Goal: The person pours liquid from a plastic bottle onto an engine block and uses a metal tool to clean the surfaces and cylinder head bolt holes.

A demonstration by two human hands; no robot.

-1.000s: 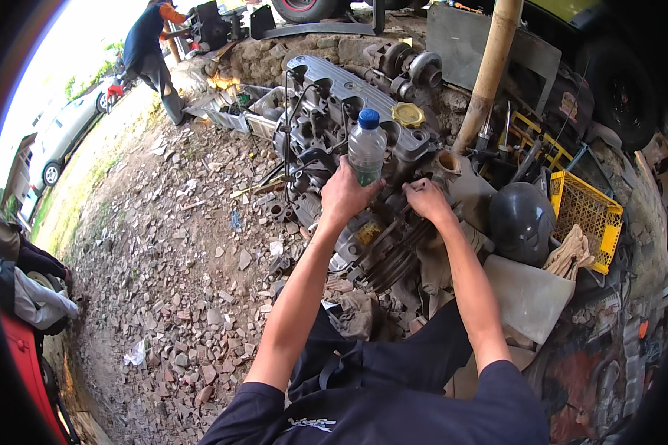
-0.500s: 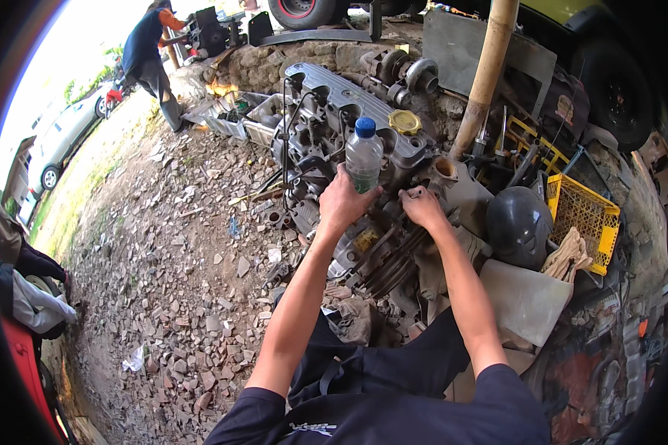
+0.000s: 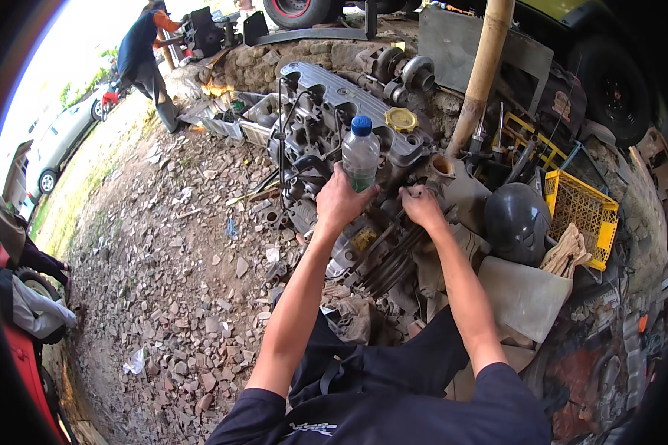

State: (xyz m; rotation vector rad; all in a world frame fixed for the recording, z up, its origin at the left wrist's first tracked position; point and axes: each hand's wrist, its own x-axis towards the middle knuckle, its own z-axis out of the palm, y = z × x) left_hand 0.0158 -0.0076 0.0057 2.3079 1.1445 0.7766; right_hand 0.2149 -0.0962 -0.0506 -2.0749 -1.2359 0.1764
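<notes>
A clear plastic bottle [image 3: 360, 154] with a blue cap stands upright over the front part of a greasy engine [image 3: 315, 141], with some liquid low inside. My left hand [image 3: 341, 199] is closed about its lower part, the thumb on the right side and the other fingers mostly hidden. Just right of it, my right hand [image 3: 421, 205] is curled closed against the engine, above the belt pulleys [image 3: 387, 271]. Whatever its fingers pinch is too small or hidden to make out. Behind the bottle, a yellow filler cap [image 3: 401, 119] sits on the silver valve cover [image 3: 349, 96].
A bamboo pole [image 3: 482, 78] rises behind the engine. To the right are a black helmet [image 3: 517, 222], a yellow crate [image 3: 583, 215] and a flat grey panel [image 3: 527, 297]. Broken stones [image 3: 163, 282] cover the ground at left. Another person [image 3: 148, 59] works at the far left.
The view has shifted very slightly. Both hands and the bottle keep nearly the same places on the engine.
</notes>
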